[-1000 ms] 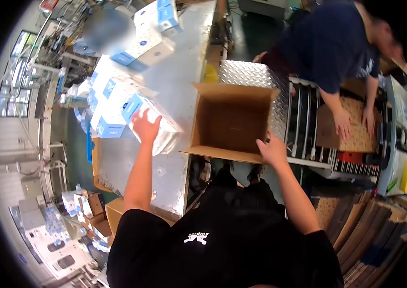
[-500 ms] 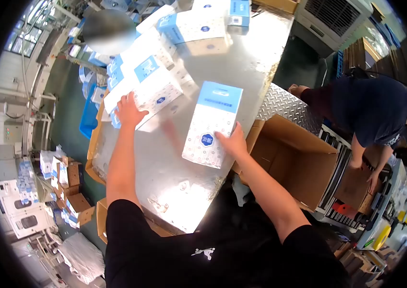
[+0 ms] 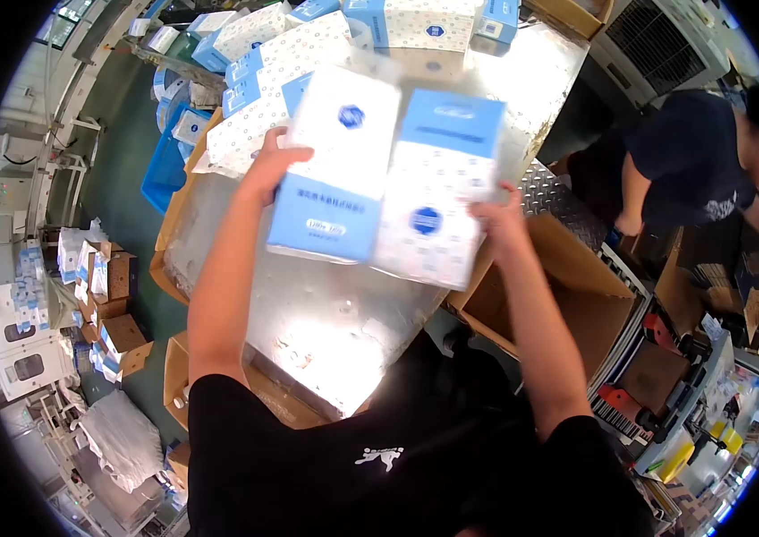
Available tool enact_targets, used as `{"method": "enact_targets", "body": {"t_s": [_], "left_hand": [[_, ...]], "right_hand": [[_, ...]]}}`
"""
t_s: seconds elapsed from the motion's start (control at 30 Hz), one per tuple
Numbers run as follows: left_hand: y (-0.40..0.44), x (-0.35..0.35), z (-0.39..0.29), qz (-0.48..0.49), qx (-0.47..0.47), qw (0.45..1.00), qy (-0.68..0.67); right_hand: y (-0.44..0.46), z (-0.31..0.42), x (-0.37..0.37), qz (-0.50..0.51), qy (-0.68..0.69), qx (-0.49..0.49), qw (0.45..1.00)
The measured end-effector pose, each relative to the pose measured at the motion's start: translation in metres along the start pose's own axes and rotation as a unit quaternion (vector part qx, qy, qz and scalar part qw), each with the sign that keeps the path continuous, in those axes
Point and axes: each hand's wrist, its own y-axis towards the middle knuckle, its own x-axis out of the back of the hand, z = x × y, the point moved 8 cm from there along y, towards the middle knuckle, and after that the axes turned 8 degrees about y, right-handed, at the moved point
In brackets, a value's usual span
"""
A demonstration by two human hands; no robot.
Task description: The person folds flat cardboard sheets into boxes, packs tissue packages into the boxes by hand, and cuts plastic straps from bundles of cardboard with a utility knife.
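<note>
My left hand point(image 3: 274, 166) grips the left edge of a white and blue pack point(image 3: 336, 161), whose blue end points toward me. My right hand point(image 3: 497, 217) holds the right edge of a second white and blue pack point(image 3: 440, 183), blue end away from me. The two packs are side by side above the metal table point(image 3: 308, 304), their inner edges meeting or slightly overlapping; both are a little blurred. More such packs point(image 3: 250, 121) lie at the back left of the table. An open cardboard box point(image 3: 567, 309) stands to the right, beyond my right forearm.
A co-worker point(image 3: 688, 161) in a dark shirt stands at the right beside a roller conveyor point(image 3: 616, 358). A blue crate point(image 3: 163, 170) and cardboard boxes point(image 3: 115, 304) are at the left. A large grey vented unit point(image 3: 657, 45) stands at the back right.
My left hand has gone from the pile to holding a pack beside the other one. The right-hand pack is now lifted and farther right. The co-worker has straightened up and moved their hands apart.
</note>
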Motion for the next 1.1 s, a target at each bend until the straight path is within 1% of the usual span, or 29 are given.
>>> {"method": "enact_targets", "body": {"t_s": [0.07,0.1,0.13,0.17,0.2,0.23,0.27,0.33,0.37,0.4,0.43,0.47,0.5,0.53,0.57,0.6,0.63,0.67,0.7,0.73,0.77,0.8,0.83,0.87,0.9,0.97,1.03,1.07,1.1], "left_hand": [[-0.036,-0.019,-0.017,0.08,0.026,0.977,-0.198],[-0.04,-0.02,-0.014,0.081,0.028,0.976,-0.2],[-0.041,-0.022,-0.015,0.093,0.014,0.96,-0.265],[-0.043,-0.029,-0.017,0.108,0.003,0.939,-0.327],[-0.052,-0.044,-0.02,0.116,0.008,0.939,-0.324],[-0.063,-0.052,-0.038,0.096,-0.063,0.934,-0.339],[-0.073,-0.06,-0.055,0.079,-0.134,0.924,-0.351],[-0.091,-0.092,-0.071,0.107,-0.132,0.918,-0.358],[-0.112,-0.118,-0.081,0.113,-0.087,0.932,-0.334],[-0.126,-0.143,-0.084,0.121,-0.044,0.942,-0.311],[-0.12,-0.161,-0.066,0.1,-0.06,0.963,-0.243],[-0.133,-0.197,-0.059,0.168,-0.1,0.959,-0.206],[-0.15,-0.231,-0.053,0.238,-0.143,0.946,-0.171],[-0.155,-0.263,-0.04,0.288,-0.149,0.942,-0.085],[-0.159,-0.297,-0.028,0.338,-0.158,0.928,0.0],[-0.169,-0.333,-0.026,0.382,-0.193,0.903,-0.006],[-0.18,-0.367,-0.021,0.425,-0.222,0.878,-0.014],[-0.184,-0.399,-0.008,0.422,-0.35,0.816,0.182],[-0.184,-0.427,0.018,0.39,-0.374,0.808,0.233],[-0.185,-0.449,0.052,0.352,-0.394,0.799,0.285],[-0.187,-0.479,0.113,0.443,-0.37,0.669,0.469],[-0.179,-0.487,0.182,0.5,-0.326,0.499,0.628],[-0.176,-0.48,0.231,0.543,-0.268,0.398,0.689],[-0.177,-0.48,0.258,0.559,-0.243,0.365,0.704],[-0.178,-0.48,0.276,0.571,-0.225,0.347,0.709],[-0.185,-0.488,0.288,0.593,-0.197,0.337,0.704],[-0.195,-0.494,0.29,0.624,-0.17,0.34,0.683],[-0.199,-0.495,0.286,0.635,-0.163,0.354,0.667],[-0.204,-0.495,0.275,0.64,-0.171,0.39,0.639]], "right_hand": [[-0.024,0.039,0.046,0.083,0.101,0.038,0.991],[-0.041,0.057,0.065,0.108,0.138,0.053,0.983],[-0.059,0.075,0.082,0.131,0.176,0.07,0.973],[-0.078,0.088,0.097,0.145,0.22,0.063,0.963],[-0.096,0.1,0.11,0.158,0.265,0.056,0.95],[-0.11,0.111,0.125,0.159,0.298,0.065,0.939],[-0.121,0.121,0.139,0.183,0.306,0.065,0.932],[-0.141,0.139,0.168,0.201,0.298,0.116,0.926],[-0.149,0.144,0.186,0.191,0.283,0.146,0.929],[-0.153,0.143,0.212,0.177,0.237,0.156,0.942],[-0.167,0.143,0.224,0.148,0.173,0.177,0.957],[-0.181,0.144,0.232,0.115,0.108,0.198,0.967],[-0.194,0.147,0.246,0.067,-0.049,0.222,0.971],[-0.216,0.159,0.257,0.054,-0.118,0.24,0.962],[-0.233,0.158,0.288,0.034,-0.164,0.294,0.941],[-0.247,0.149,0.323,0.014,-0.216,0.345,0.913],[-0.265,0.139,0.354,-0.016,-0.171,0.366,0.915],[-0.283,0.129,0.381,-0.042,-0.126,0.386,0.913],[-0.299,0.119,0.408,-0.057,-0.148,0.393,0.906],[-0.314,0.119,0.416,-0.053,-0.157,0.39,0.906],[-0.328,0.118,0.422,-0.081,-0.188,0.459,0.865],[-0.331,0.114,0.418,-0.093,-0.202,0.49,0.843],[-0.335,0.11,0.414,-0.105,-0.216,0.52,0.82],[-0.323,0.107,0.402,-0.105,-0.214,0.487,0.84],[-0.303,0.108,0.387,-0.095,-0.212,0.454,0.86],[-0.263,0.096,0.349,-0.064,-0.197,0.376,0.903],[-0.216,0.064,0.309,-0.046,-0.225,0.294,0.928],[-0.184,0.037,0.3,-0.042,-0.265,0.258,0.928],[-0.153,0.014,0.296,-0.082,-0.43,0.268,0.858]]}}
